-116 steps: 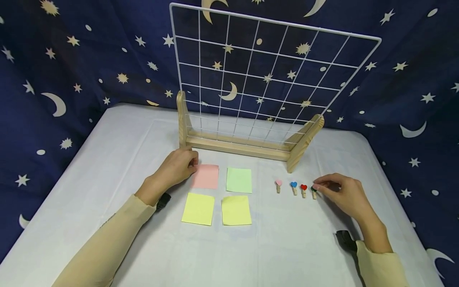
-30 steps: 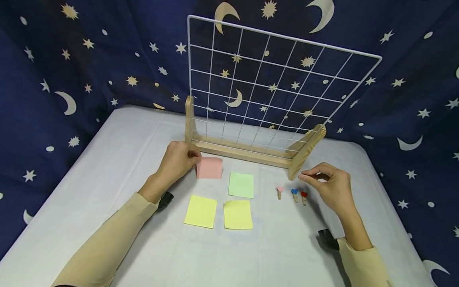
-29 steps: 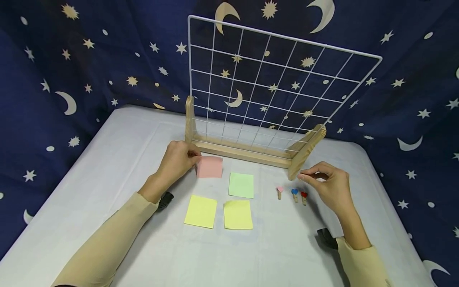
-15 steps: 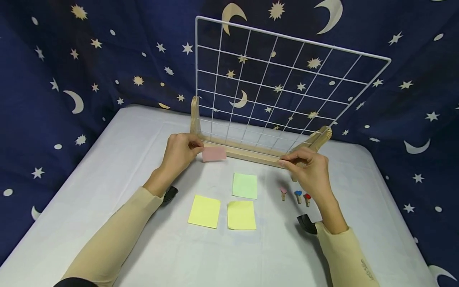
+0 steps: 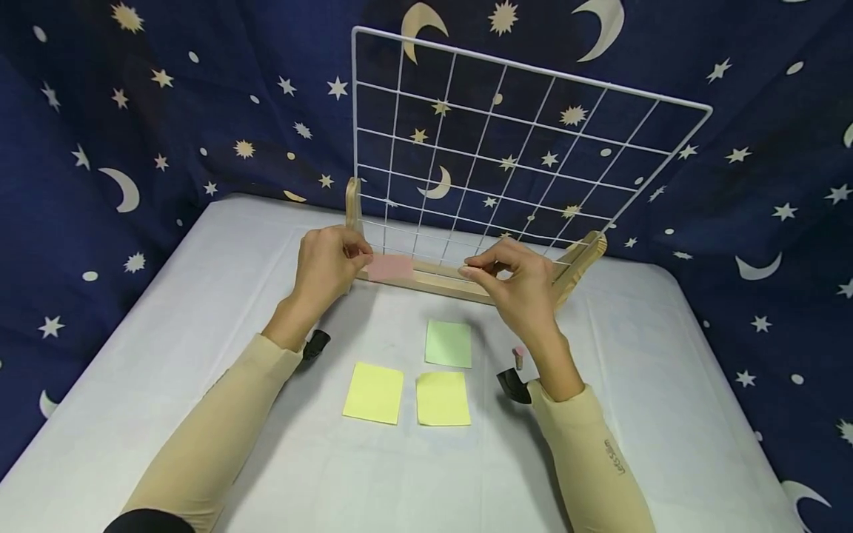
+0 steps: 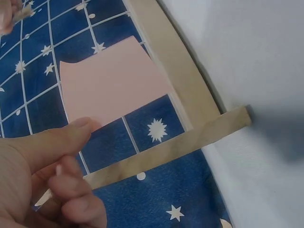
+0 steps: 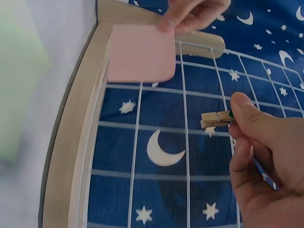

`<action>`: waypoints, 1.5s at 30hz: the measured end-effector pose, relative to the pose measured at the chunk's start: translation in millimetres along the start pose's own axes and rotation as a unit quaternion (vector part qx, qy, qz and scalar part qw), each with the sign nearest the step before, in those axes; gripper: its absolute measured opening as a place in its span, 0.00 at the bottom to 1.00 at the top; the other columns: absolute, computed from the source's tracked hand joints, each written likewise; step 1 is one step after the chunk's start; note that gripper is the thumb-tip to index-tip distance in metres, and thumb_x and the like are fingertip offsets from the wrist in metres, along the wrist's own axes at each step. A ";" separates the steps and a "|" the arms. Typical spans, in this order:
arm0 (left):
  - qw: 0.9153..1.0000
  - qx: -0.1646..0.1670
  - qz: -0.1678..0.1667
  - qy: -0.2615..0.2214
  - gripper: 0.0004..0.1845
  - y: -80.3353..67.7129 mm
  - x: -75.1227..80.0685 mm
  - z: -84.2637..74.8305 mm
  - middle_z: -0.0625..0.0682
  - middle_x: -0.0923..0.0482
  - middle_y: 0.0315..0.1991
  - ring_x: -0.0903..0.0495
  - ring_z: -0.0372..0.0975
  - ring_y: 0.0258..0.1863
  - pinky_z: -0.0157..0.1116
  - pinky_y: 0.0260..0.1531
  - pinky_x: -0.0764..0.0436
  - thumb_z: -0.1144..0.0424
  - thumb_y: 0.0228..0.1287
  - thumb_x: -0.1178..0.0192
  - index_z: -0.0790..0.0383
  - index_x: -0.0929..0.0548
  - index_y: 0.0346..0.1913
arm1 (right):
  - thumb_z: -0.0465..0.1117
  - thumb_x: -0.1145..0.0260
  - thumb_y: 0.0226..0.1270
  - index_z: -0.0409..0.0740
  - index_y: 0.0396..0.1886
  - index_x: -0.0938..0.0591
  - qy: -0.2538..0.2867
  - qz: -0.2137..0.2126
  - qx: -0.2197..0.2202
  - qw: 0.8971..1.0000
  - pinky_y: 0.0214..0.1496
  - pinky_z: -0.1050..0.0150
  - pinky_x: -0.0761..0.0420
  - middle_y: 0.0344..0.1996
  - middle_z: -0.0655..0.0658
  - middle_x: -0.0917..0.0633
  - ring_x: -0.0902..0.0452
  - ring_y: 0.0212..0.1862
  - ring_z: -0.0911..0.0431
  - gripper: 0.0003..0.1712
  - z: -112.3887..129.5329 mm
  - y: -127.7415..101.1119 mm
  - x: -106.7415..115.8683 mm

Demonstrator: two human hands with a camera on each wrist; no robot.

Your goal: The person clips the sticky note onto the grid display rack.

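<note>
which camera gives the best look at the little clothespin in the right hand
The right wrist view: the clothespin shows in full, pinched at one end by the right hand, in front of the grid. In the head view that hand hides it. In the left wrist view only a blurred tip shows at the top corner.

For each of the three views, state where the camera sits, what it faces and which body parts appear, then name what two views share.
Head: above the table, facing down and forward at the wire grid; both sleeved arms show.
Left wrist: by the left hand, which pinches the pink note against the grid.
Right wrist: by the right hand, which pinches a small wooden clip.
Both wrist views share the pink note and grid.
</note>
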State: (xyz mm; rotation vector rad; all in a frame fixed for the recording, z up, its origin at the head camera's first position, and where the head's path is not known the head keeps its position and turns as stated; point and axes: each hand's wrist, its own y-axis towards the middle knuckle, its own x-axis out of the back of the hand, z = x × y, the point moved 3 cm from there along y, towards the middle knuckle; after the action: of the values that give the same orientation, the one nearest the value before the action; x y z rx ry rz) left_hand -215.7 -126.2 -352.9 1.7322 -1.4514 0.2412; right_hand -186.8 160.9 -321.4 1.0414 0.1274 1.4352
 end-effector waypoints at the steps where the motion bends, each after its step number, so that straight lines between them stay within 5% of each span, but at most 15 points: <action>1: 1.000 0.000 -0.005 0.005 0.03 1.1 0.1 0.0 0.53 0.15 0.23 0.20 0.45 0.25 0.41 0.30 0.28 0.70 0.54 0.21 0.61 0.06 0.30 | 0.34 0.17 0.55 0.43 0.30 0.08 -0.004 -0.003 0.005 1.000 0.36 0.75 0.21 0.30 0.47 0.10 0.18 0.30 0.60 0.05 1.5 2.7 -4.1; 12: 0.999 0.017 -0.024 0.017 0.03 9.1 -1.7 -5.6 0.52 0.22 0.16 0.25 0.44 0.21 0.40 0.27 0.32 0.66 0.55 0.20 0.58 0.06 0.30 | 0.33 0.18 0.56 0.40 0.29 0.08 0.051 -0.018 0.019 0.998 0.36 0.74 0.18 0.30 0.45 0.11 0.16 0.30 0.55 0.05 9.2 25.1 -40.0; 27: 0.997 0.019 -0.049 0.052 0.03 14.2 0.4 -2.0 0.51 0.21 0.16 0.23 0.46 0.21 0.43 0.26 0.28 0.68 0.57 0.23 0.57 0.06 0.30 | 0.36 0.18 0.57 0.41 0.30 0.07 0.042 -0.036 0.026 0.998 0.35 0.71 0.18 0.29 0.44 0.11 0.16 0.31 0.55 0.05 9.2 43.0 -68.4; 35: 0.996 0.003 -0.067 0.065 0.02 18.9 -0.6 -4.8 0.52 0.22 0.15 0.21 0.47 0.20 0.47 0.25 0.25 0.68 0.57 0.23 0.58 0.07 0.30 | 0.36 0.17 0.56 0.41 0.29 0.07 0.015 -0.062 0.046 0.997 0.27 0.75 0.29 0.26 0.44 0.12 0.24 0.22 0.57 0.06 9.5 48.3 -75.6; 45: 0.994 0.002 -0.073 0.084 0.02 20.6 -3.3 -6.0 0.53 0.18 0.17 0.20 0.48 0.20 0.48 0.24 0.23 0.69 0.58 0.26 0.58 0.07 0.31 | 0.37 0.17 0.57 0.40 0.30 0.07 0.048 -0.073 0.063 0.994 0.21 0.75 0.32 0.25 0.43 0.14 0.28 0.15 0.59 0.06 4.8 52.5 -90.7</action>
State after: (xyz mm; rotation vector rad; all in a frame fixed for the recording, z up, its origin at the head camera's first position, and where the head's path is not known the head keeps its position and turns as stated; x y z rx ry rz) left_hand -232.7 -119.1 -341.5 1.7676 -1.1995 0.3053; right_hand -241.4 71.8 -330.1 1.0434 0.3613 1.3569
